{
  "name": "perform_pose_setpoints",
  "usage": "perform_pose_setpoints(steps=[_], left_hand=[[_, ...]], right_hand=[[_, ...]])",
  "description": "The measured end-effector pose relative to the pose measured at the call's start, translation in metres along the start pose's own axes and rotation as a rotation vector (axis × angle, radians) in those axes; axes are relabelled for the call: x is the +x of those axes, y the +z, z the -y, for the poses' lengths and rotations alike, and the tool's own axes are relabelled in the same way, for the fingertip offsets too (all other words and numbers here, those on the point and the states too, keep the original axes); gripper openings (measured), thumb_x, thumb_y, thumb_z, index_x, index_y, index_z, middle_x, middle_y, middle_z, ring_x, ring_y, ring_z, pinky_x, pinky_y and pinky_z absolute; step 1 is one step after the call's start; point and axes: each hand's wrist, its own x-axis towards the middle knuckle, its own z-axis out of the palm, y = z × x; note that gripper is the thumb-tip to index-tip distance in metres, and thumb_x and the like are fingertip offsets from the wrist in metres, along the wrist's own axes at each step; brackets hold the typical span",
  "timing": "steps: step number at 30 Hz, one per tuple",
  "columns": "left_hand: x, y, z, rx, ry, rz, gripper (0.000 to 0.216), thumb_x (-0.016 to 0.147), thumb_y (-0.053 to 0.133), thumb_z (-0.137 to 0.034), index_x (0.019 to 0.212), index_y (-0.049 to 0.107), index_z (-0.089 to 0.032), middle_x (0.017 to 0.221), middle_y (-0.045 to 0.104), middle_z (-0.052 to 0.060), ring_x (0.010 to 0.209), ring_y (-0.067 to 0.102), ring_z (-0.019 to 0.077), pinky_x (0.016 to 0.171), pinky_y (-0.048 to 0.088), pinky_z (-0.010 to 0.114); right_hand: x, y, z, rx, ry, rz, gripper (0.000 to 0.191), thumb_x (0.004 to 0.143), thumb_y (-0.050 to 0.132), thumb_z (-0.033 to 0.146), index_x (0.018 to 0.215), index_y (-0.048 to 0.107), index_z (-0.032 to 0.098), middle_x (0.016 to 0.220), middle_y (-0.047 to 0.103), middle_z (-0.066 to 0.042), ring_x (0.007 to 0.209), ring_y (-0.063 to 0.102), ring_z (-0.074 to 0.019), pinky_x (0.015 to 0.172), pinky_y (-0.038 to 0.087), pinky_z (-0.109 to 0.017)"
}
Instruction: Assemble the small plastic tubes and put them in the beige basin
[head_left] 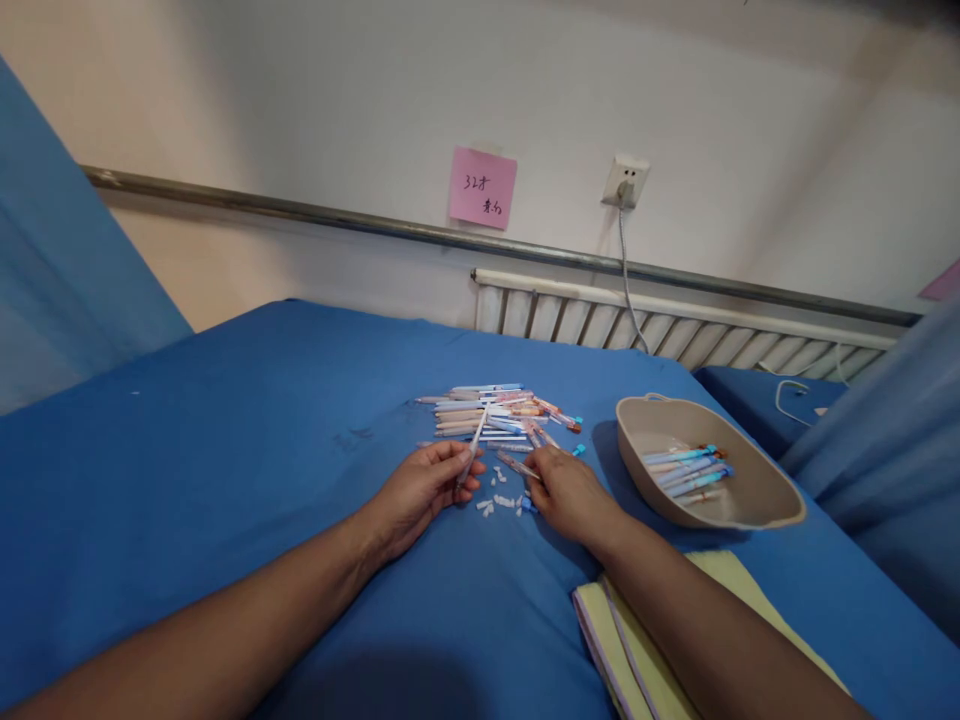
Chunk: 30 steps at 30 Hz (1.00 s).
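Between thumb and fingers, my left hand [431, 482] pinches a slim white pen [477, 436], tilted with its upper end over the pile. My right hand [566, 492] is closed on a pinkish patterned pen barrel [516, 464] that points left, low over the cloth. Just beyond both hands lies a loose pile of pens [461, 413], in white, beige, pink and orange, some with blue ends. Several small white bits [504, 501] are scattered between my hands. A small blue piece [529, 505] sits by my right fingers, partly hidden.
A beige basin [765, 490] with several pens [686, 470] inside stands at the right. A folded yellow towel [652, 640] lies under my right forearm. The blue sheet [225, 430] reaches towards a radiator [562, 312] and a wall rail [337, 218]. A cord [624, 265] hangs from the socket.
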Motion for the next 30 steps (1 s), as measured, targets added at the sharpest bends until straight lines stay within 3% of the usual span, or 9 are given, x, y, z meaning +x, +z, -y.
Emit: perform_pose_setpoints(steps=[4, 9, 13, 30], left_hand=[[0.000, 0.000, 0.001, 0.028, 0.016, 0.005, 0.021, 0.076, 0.068, -0.029, 0.087, 0.059, -0.014, 0.077, 0.063, 0.001, 0.060, 0.056, 0.0074, 0.057, 0.044, 0.019], [0.001, -0.003, 0.003, 0.107, 0.057, 0.021, 0.024, 0.072, 0.071, -0.032, 0.084, 0.060, -0.015, 0.073, 0.060, -0.001, 0.055, 0.052, 0.0063, 0.054, 0.042, 0.020], [0.003, -0.005, 0.002, 0.197, 0.109, -0.010, 0.027, 0.071, 0.070, -0.034, 0.088, 0.062, -0.015, 0.069, 0.057, -0.002, 0.053, 0.050, 0.0068, 0.053, 0.041, 0.021], [-0.001, -0.001, -0.002, 0.424, 0.188, -0.033, 0.025, 0.070, 0.066, -0.036, 0.084, 0.064, -0.016, 0.059, 0.054, -0.004, 0.051, 0.048, 0.0095, 0.052, 0.037, 0.021]], right_hand=[[0.003, 0.005, -0.005, 0.135, 0.012, -0.077, 0.019, 0.089, 0.041, 0.023, 0.090, 0.059, 0.018, 0.090, 0.063, -0.009, 0.086, 0.057, -0.0205, 0.075, 0.040, -0.029], [0.008, 0.005, -0.014, 0.686, 0.225, -0.342, 0.030, 0.090, 0.039, 0.041, 0.076, 0.054, 0.019, 0.058, 0.051, 0.002, 0.054, 0.048, -0.0139, 0.053, 0.036, -0.024], [0.010, -0.001, -0.018, 1.005, 0.309, -0.465, 0.035, 0.086, 0.044, 0.051, 0.072, 0.050, 0.020, 0.051, 0.044, 0.006, 0.047, 0.039, -0.0111, 0.048, 0.032, -0.022], [0.009, -0.005, -0.018, 0.992, 0.294, -0.467, 0.036, 0.086, 0.046, 0.050, 0.070, 0.051, 0.019, 0.051, 0.045, 0.005, 0.048, 0.040, -0.0105, 0.049, 0.033, -0.022]])
